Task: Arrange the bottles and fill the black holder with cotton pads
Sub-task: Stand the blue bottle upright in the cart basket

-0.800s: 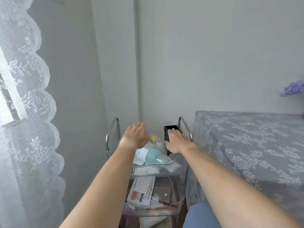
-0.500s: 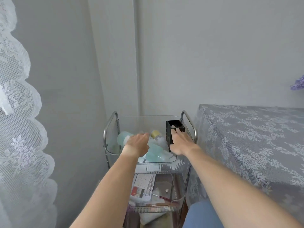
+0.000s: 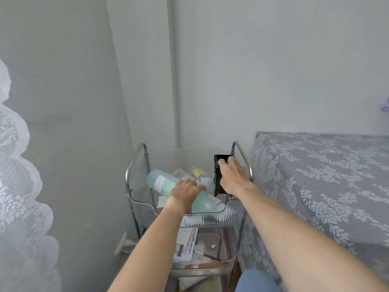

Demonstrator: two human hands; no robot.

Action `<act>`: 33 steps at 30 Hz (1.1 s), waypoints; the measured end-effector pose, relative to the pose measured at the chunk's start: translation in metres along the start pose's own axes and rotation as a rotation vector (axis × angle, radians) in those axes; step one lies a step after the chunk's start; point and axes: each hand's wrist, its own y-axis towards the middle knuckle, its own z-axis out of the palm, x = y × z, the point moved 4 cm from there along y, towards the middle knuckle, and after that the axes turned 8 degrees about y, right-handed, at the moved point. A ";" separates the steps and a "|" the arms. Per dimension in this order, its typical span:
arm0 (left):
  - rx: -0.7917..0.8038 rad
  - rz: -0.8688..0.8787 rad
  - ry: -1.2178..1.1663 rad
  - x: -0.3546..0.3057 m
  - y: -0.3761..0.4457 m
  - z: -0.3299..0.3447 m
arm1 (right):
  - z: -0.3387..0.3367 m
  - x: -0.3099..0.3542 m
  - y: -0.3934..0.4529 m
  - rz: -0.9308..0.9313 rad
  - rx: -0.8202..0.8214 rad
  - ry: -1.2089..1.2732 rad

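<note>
Two hands reaching into a clear trolley's top tray (image 3: 212, 217).
The left hand (image 3: 185, 191) is lying flat, fingers loose, on a toppled green bottle (image 3: 166, 183); the right hand (image 3: 232, 178) is gripping the upright black holder (image 3: 217, 175).

Both forearms bare, no sleeves; blue trouser knee (image 3: 257, 280) at btm edge.
</note>
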 end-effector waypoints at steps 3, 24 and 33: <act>0.002 0.035 0.055 0.005 0.001 -0.001 | -0.005 -0.001 0.003 0.001 -0.013 -0.034; -0.483 -0.300 -0.345 0.089 -0.002 -0.047 | 0.015 0.028 -0.003 -0.049 0.000 0.182; -0.574 -0.806 -0.875 0.137 0.003 -0.029 | 0.052 0.050 0.011 -0.060 0.063 0.167</act>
